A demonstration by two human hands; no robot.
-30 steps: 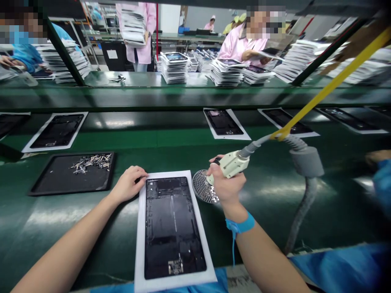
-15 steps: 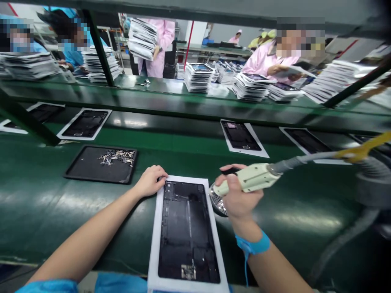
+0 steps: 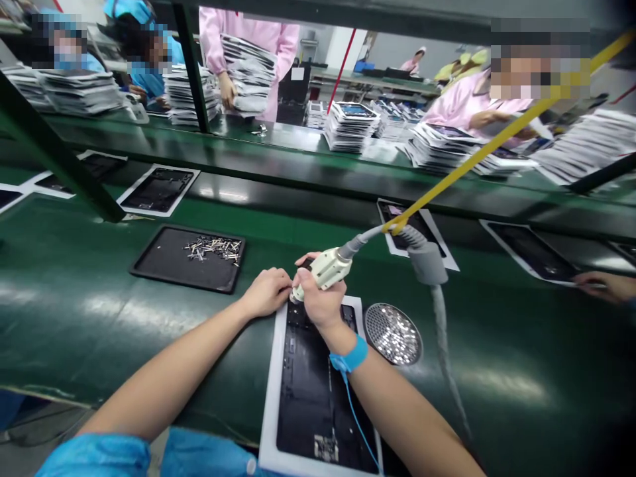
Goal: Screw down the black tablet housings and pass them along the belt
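My right hand (image 3: 322,301) is wrapped round a pale electric screwdriver (image 3: 332,266). The screwdriver's tip points down at the top left corner of a black tablet housing (image 3: 305,377), which lies on a white sheet (image 3: 271,424) in front of me. Close to that same corner, my left hand (image 3: 268,291) has its fingers curled together; whatever they pinch is hidden. Right of the housing sits a round dish with many small holes and shiny screws (image 3: 392,334). A blue strap (image 3: 352,356) with a cord circles my right wrist.
A black tray (image 3: 163,262) with small metal parts (image 3: 213,248) lies to the left. Further housings on sheets (image 3: 161,189) line the bench's far side. The screwdriver's grey cable hangs from a yellow strap (image 3: 462,172). Another person's hand (image 3: 609,286) touches a housing at right.
My right hand has carried the screwdriver left from above the screw dish to the housing's top left corner. My left hand stays by that corner. Another person's hand has appeared at right.
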